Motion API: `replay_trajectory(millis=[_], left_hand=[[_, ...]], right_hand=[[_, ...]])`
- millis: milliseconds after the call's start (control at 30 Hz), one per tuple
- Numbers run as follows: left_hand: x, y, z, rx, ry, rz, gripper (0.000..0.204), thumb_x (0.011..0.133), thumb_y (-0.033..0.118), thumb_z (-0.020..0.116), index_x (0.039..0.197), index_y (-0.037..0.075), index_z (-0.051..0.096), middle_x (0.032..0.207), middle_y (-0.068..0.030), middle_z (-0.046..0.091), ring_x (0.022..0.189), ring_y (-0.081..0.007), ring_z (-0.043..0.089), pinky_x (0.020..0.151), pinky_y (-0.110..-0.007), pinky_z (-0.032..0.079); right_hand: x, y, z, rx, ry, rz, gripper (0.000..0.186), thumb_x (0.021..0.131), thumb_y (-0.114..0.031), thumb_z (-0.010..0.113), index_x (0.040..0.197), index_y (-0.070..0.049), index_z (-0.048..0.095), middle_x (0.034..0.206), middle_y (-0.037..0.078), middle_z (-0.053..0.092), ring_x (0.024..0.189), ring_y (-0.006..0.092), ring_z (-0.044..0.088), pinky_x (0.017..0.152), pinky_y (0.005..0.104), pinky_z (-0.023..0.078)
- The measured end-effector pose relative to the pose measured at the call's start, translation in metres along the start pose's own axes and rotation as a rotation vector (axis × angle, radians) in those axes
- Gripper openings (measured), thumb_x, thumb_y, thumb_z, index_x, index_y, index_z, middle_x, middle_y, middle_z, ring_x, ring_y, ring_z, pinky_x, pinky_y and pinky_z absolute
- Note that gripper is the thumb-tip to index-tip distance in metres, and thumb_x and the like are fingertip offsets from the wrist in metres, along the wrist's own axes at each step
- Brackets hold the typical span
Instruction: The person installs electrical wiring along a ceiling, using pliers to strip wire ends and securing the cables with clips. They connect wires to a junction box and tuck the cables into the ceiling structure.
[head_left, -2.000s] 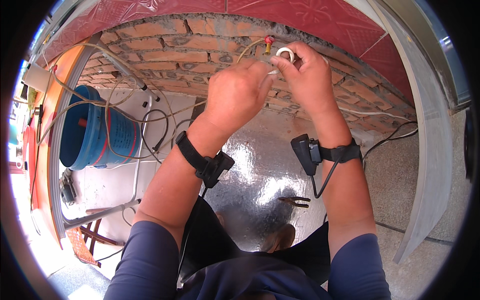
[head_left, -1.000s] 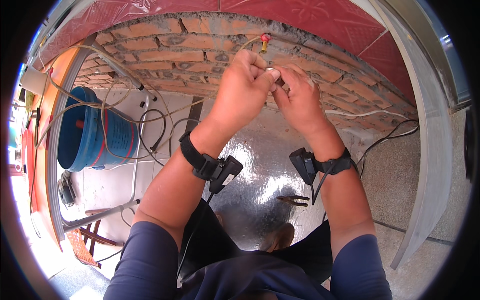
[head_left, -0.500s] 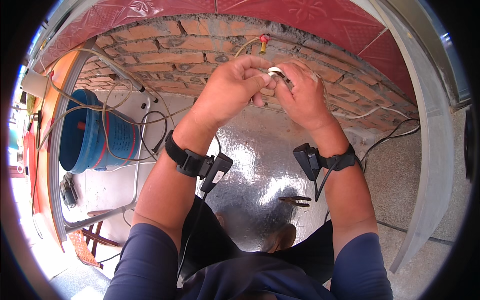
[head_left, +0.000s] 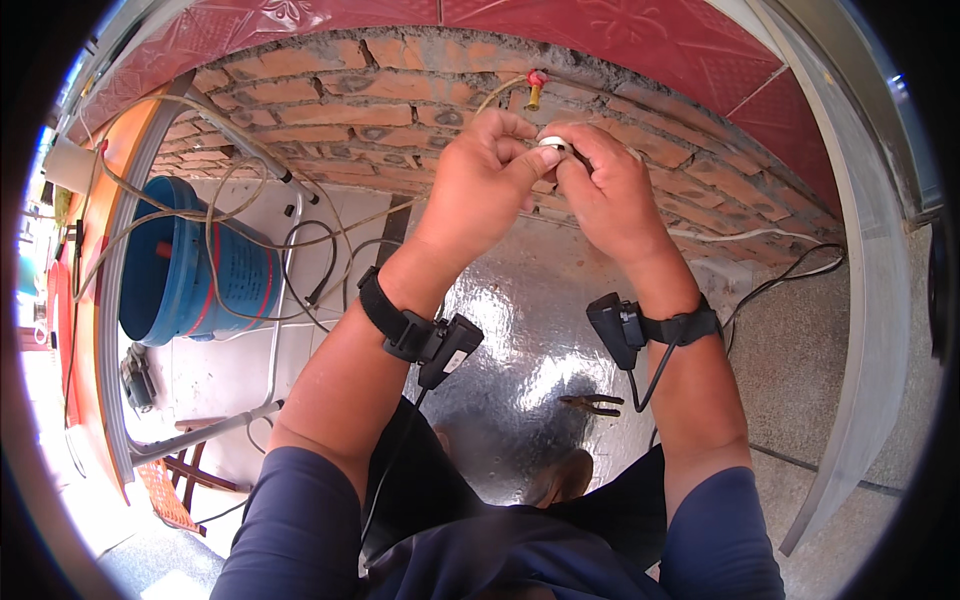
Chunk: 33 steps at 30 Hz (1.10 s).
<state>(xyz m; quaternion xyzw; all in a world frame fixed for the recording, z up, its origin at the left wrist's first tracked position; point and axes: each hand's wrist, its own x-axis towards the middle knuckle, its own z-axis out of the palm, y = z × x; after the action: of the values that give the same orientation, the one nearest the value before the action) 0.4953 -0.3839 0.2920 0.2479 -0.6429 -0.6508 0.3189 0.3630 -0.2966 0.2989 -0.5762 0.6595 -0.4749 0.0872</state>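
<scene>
A small white ring-shaped roll [head_left: 553,142], which looks like tape, is held between both hands in front of the brick wall. My left hand [head_left: 478,190] is closed, its thumb and fingers pinching at the roll's near side. My right hand [head_left: 612,195] has its fingers curled round the roll from the right, with the thumb below. Fingers cover most of the roll, so anything inside it is hidden. Just above the hands, a small brass fitting with a red top [head_left: 535,88] sticks out from the wall on a thin hose.
Pliers [head_left: 592,405] lie on the shiny foil-like floor sheet [head_left: 500,350] between my legs. To the left, a blue bucket [head_left: 225,270] lies tilted beside a metal table frame, with tangled hoses [head_left: 210,215] across it. A black cable [head_left: 790,270] runs along the right.
My left hand has shifted slightly right, closer to the right hand. The white roll has turned and is more covered by the fingers. Both hands still hold it.
</scene>
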Motion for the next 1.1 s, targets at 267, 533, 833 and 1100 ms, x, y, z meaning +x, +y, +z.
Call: replay_trajectory(millis=[267,533,833,1100], left_hand=[[0.002,-0.002,0.000,0.359,0.141,0.175,0.018,0.088,0.014,0.072,0.094,0.000,0.062,0.076,-0.0041,0.067,0.065,-0.0070,0.057,0.057,-0.024,0.046],[0.000,-0.008,-0.001,0.712,0.166,0.344,0.023,0.089,0.023,0.072,0.091,0.001,0.064,0.069,-0.0078,0.066,0.061,-0.0135,0.060,0.056,-0.029,0.048],[0.003,-0.012,0.002,0.458,0.080,0.226,0.023,0.094,0.022,0.067,0.089,0.001,0.059,0.071,-0.0044,0.063,0.063,-0.0094,0.058,0.055,-0.026,0.046],[0.004,-0.007,0.003,0.205,0.050,0.170,0.025,0.094,0.022,0.067,0.089,0.000,0.056,0.072,-0.0031,0.061,0.065,-0.0070,0.054,0.055,-0.025,0.045]], right_hand=[[-0.001,0.007,-0.013,0.028,-0.104,0.021,0.039,0.086,-0.005,0.051,0.124,-0.004,0.062,0.099,0.017,0.068,0.084,0.0261,0.066,0.076,0.0320,0.051],[-0.002,0.003,-0.024,0.483,-0.255,0.313,0.041,0.093,0.001,0.042,0.131,-0.001,0.058,0.093,0.000,0.063,0.078,0.0046,0.055,0.068,0.0202,0.046],[0.000,-0.002,-0.028,0.614,-0.328,0.475,0.038,0.097,0.002,0.041,0.132,-0.001,0.056,0.112,0.010,0.064,0.095,0.0214,0.070,0.085,0.0289,0.056],[0.007,-0.004,-0.030,0.531,-0.360,0.493,0.030,0.098,-0.004,0.047,0.126,0.000,0.056,0.110,0.011,0.065,0.091,0.0197,0.069,0.080,0.0289,0.057]])
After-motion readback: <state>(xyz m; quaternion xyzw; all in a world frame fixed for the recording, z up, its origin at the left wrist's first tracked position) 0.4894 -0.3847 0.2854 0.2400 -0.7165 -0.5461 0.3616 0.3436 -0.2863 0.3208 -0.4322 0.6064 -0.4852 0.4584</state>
